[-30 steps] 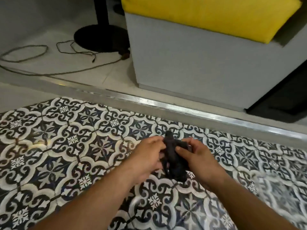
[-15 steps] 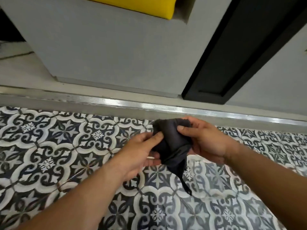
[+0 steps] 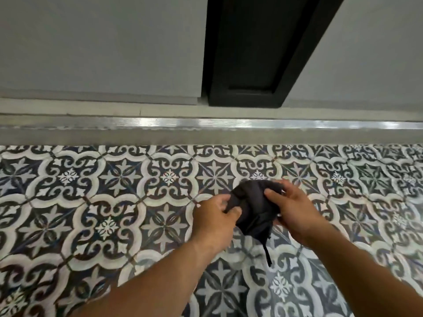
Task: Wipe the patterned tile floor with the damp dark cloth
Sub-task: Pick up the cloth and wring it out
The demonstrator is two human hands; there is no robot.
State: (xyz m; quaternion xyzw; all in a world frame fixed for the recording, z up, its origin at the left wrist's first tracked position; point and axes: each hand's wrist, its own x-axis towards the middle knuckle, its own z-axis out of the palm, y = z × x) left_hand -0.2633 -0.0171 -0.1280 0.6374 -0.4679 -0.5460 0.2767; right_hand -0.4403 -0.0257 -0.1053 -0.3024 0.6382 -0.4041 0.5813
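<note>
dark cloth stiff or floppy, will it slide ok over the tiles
Probably floppy: the dark cloth bunches between the left hand and right hand, a tail dangling. Likely light: fingers alone hold it. May glide on the glossy tile floor.

Single view, from a wide-angle camera worn on the person's head, facing forward and steeply down. The patterned tile floor (image 3: 109,202) fills the lower half, close beneath the lens. The left hand (image 3: 212,221) and right hand (image 3: 295,211), reaching in from the bottom edge, lie just right of centre. A metal threshold strip (image 3: 206,123) crosses horizontally above; grey wall (image 3: 91,42) and black frame (image 3: 256,53) occupy the top.
</note>
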